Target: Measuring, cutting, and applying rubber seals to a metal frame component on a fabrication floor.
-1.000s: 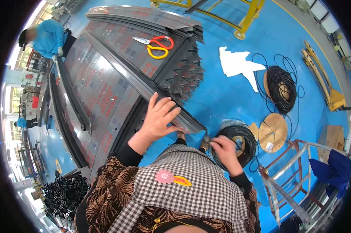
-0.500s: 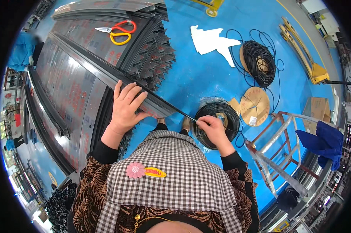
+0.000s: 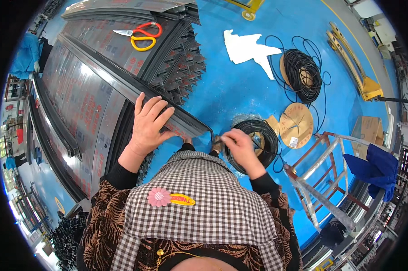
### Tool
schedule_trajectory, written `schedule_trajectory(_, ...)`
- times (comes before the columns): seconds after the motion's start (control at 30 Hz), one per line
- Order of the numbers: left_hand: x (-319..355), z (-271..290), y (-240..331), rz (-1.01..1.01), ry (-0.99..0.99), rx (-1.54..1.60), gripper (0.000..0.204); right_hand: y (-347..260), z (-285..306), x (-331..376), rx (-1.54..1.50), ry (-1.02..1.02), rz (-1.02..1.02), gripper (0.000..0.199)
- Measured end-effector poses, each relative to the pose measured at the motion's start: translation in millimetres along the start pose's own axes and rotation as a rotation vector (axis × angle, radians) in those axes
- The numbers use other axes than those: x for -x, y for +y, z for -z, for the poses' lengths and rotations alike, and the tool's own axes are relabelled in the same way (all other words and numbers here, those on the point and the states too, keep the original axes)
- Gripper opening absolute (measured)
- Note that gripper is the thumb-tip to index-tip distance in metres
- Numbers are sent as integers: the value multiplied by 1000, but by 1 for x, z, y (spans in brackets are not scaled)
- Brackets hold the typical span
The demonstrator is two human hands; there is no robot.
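Work stands at the near end of the long dark metal profile (image 3: 122,86), which lies across a stack of like sections on the bench (image 3: 84,135). The left hand (image 3: 149,124) lies flat, fingers spread, pressing the profile down near its end. The right hand (image 3: 238,144) is pinched shut on a thin black rubber strip (image 3: 220,140) right at the profile's end corner; how much of the strip is already seated along the channel cannot be told. The strip appears to feed from the black coil (image 3: 253,137) on the blue floor (image 3: 240,90). Profiles are smooth, glossy and straight-edged; the strip is matt and pliable. Red-and-yellow scissors (image 3: 141,36) lie untouched farther up the stack.
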State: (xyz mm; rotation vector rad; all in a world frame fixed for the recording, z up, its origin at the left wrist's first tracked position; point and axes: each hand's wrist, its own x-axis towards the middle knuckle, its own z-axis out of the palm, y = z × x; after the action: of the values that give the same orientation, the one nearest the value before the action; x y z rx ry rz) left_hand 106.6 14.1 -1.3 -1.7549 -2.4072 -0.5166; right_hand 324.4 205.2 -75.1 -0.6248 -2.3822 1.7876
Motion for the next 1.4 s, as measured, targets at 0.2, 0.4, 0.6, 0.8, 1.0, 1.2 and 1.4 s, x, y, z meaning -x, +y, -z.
schedule_trajectory(0.2, -1, 1, -1, 9, -17, -19, 56, 1, 2, 4, -249, -143, -217, 15)
schedule_trajectory(0.4, 0, 0, -2, 17, -25, -12, 57, -5, 16, 2, -124, -44, -174, 13)
schedule_trajectory(0.6, -2, -1, -1, 6, -3, -7, 57, -10, -4, -10, -8, 50, 4, 14)
schedule_trajectory(0.8, -3, -3, -3, 14, -3, 1, 56, -3, -8, -13, -68, 100, -19, 14)
schedule_trajectory(1.0, -2, 0, 0, 22, -12, -4, 54, 4, -4, -6, -142, 89, -97, 14)
schedule_trajectory(1.2, -39, 20, -21, -11, -243, 449, 41, -11, -2, -3, -3, 158, 8, 15)
schedule_trajectory(1.4, -107, -17, -19, 15, -1196, 378, 26, 49, 57, 2, 692, 37, 251, 14)
